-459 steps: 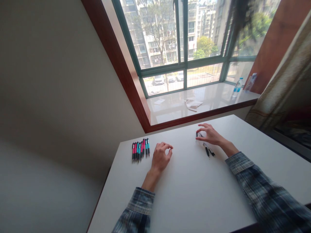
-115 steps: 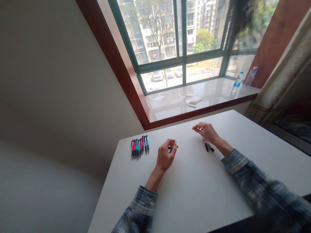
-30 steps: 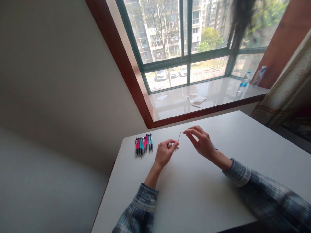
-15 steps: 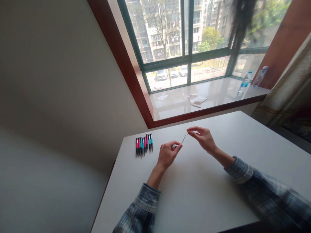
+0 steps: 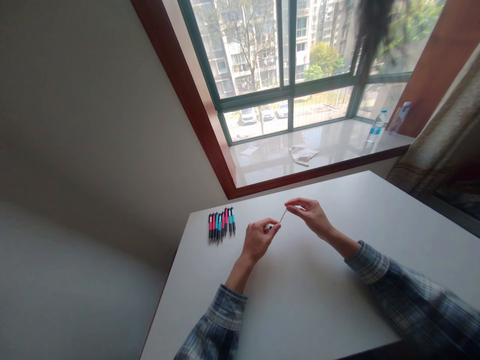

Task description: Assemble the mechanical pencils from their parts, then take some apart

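Note:
Above the white table [image 5: 307, 295], my left hand [image 5: 258, 239] is closed in a pinch around a thin pen refill [image 5: 283, 216], which slants up and right out of the fingertips. Something dark and pale shows inside the curled fingers, too small to make out. My right hand [image 5: 308, 215] pinches at the upper end of the refill, thumb and forefinger together; whatever tiny piece they hold there is mostly hidden. To the left, several click pens [image 5: 221, 225] with pink or teal barrels and black grips lie side by side in a row.
Behind the table is a window sill [image 5: 270, 167] with a crumpled cloth [image 5: 303, 155], a paper piece [image 5: 249, 150], a blue-labelled bottle [image 5: 377, 127] and another clear bottle [image 5: 399, 120]. A wall [image 5: 112, 150] bounds the left, a curtain [image 5: 438, 130] the right.
My right hand has moved slightly left and down, so its fingertips now meet the refill's upper end, where a small gap showed before. My left hand stays nearly still.

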Available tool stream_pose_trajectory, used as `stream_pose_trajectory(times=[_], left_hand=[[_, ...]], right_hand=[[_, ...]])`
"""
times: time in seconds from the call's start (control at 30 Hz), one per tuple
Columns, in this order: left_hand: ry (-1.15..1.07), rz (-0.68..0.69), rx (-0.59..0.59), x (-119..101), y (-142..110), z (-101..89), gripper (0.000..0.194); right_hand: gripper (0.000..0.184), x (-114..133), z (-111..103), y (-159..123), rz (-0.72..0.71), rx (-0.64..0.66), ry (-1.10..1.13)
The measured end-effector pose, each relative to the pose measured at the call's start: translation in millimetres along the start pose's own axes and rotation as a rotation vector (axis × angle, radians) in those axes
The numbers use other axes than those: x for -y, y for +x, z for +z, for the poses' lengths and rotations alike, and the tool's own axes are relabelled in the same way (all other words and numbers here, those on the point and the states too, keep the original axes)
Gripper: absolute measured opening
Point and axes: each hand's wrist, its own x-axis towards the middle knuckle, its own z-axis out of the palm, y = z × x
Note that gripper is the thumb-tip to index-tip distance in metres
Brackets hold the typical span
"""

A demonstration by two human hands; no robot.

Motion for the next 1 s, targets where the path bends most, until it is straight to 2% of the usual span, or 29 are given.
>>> stream_pose_trajectory(times=[0.43,0.67,0.8,1.0], left_hand=[[-0.002,-0.005,0.001,0.5,0.2,0.3,0.042],[0.000,0.015,-0.001,0.0,-0.1,0.3,0.042],[-0.001,0.021,-0.006,0.2,-0.7,0.4,0.042],[-0.069,0.008,-0.012,0.4,-1.2,0.9,0.041]], right_hand=[[0.030,-1.3,-1.1,1.4,0.007,-0.025,0.020],[0.031,-2.5,-1.2,0.7,0.040,0.012,0.015],[0.039,-3.7,-3.1,0.8,0.104,0.062,0.032],[0.045,-6.4,-5.9,1.0,0.122,0.085,0.052]])
